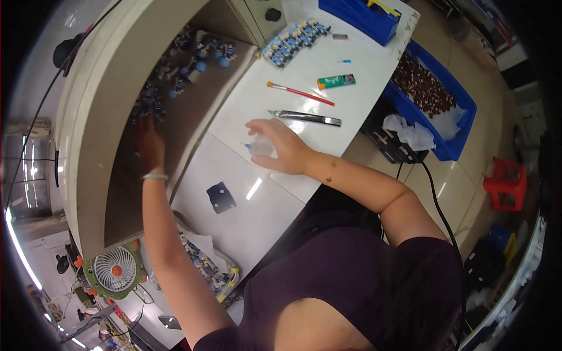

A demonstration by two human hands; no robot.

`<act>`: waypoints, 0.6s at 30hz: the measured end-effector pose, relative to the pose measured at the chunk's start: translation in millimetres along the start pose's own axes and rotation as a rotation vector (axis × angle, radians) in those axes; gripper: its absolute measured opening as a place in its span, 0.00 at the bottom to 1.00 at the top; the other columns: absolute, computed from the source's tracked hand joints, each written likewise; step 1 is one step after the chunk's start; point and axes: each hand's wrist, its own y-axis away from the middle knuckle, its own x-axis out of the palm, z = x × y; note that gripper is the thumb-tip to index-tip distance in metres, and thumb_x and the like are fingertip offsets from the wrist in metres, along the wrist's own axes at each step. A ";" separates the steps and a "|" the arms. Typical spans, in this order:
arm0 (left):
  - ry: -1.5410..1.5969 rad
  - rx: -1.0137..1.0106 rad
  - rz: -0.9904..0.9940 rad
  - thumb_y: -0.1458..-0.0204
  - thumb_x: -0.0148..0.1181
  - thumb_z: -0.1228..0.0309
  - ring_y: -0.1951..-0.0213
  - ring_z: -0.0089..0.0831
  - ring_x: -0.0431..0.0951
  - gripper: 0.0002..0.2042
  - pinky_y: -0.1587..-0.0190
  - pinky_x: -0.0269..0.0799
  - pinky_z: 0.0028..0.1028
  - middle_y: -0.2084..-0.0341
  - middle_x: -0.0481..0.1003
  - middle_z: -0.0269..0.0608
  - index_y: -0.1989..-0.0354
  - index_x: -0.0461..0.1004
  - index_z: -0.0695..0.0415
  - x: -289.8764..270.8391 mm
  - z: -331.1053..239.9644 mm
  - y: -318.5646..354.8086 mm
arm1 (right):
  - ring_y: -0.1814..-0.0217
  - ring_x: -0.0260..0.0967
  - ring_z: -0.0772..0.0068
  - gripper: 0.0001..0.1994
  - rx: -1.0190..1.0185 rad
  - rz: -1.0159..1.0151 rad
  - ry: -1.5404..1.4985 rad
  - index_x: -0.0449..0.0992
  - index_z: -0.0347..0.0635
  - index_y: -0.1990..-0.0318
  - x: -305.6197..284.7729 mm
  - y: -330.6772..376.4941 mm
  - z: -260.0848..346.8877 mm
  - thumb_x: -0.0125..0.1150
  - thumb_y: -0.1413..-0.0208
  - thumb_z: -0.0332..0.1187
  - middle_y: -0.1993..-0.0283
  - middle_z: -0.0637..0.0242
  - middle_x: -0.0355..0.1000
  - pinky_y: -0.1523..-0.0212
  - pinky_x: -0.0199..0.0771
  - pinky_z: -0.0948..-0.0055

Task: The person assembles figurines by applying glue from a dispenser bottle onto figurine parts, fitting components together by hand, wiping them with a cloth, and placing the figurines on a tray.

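Note:
My left hand (149, 143), with a pale bracelet at the wrist, reaches into a dim brown recess (193, 111) left of the white table (263, 216). It lies among several small blue and dark parts (181, 70), and its fingers are blurred and in shadow. My right hand (276, 146) rests on the table's middle, closed round a small clear squeeze bottle (257, 146) whose thin blue tip points left. A small black square plate (220, 197) lies on the table just below and to the left of that hand.
Metal tweezers (305, 117), a red-handled brush (300, 92) and a green tube (336, 81) lie beyond my right hand. Farther off are rows of blue and white parts (295, 40), a blue bin of brown pieces (422, 85), white cloth (410, 131), a green fan (115, 270) and a red stool (506, 182).

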 end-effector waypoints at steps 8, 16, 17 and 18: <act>0.962 -0.130 0.234 0.65 0.56 0.85 0.67 0.33 0.69 0.18 0.62 0.66 0.25 0.66 0.67 0.43 0.61 0.67 0.61 -212.5 -102.0 68.4 | 0.64 0.63 0.60 0.19 -0.574 -0.241 0.068 0.68 0.39 0.60 -3.8 32.9 31.8 0.59 0.66 0.25 0.61 0.61 0.67 0.63 0.63 0.67; 1.325 -0.611 0.004 0.68 0.65 0.82 0.67 0.32 0.73 0.27 0.63 0.69 0.26 0.67 0.71 0.44 0.54 0.64 0.60 -255.1 -154.6 169.6 | 0.61 0.64 0.72 0.18 0.159 0.716 -0.660 0.67 0.34 0.57 36.3 36.3 89.1 0.60 0.56 0.31 0.59 0.59 0.65 0.62 0.66 0.77; 1.315 -0.647 0.000 0.68 0.65 0.82 0.67 0.32 0.73 0.27 0.63 0.69 0.26 0.67 0.71 0.44 0.54 0.64 0.60 -253.7 -159.5 175.5 | 0.61 0.64 0.74 0.18 0.145 0.751 -0.671 0.67 0.33 0.57 39.5 36.8 90.8 0.60 0.56 0.31 0.58 0.59 0.65 0.61 0.67 0.77; 1.332 -0.662 -0.084 0.68 0.65 0.82 0.66 0.32 0.72 0.28 0.63 0.69 0.26 0.67 0.71 0.44 0.54 0.64 0.60 -252.6 -164.8 180.5 | 0.67 0.68 0.72 0.18 0.110 0.678 -0.705 0.70 0.38 0.60 44.8 38.9 92.7 0.61 0.64 0.24 0.64 0.63 0.69 0.66 0.69 0.77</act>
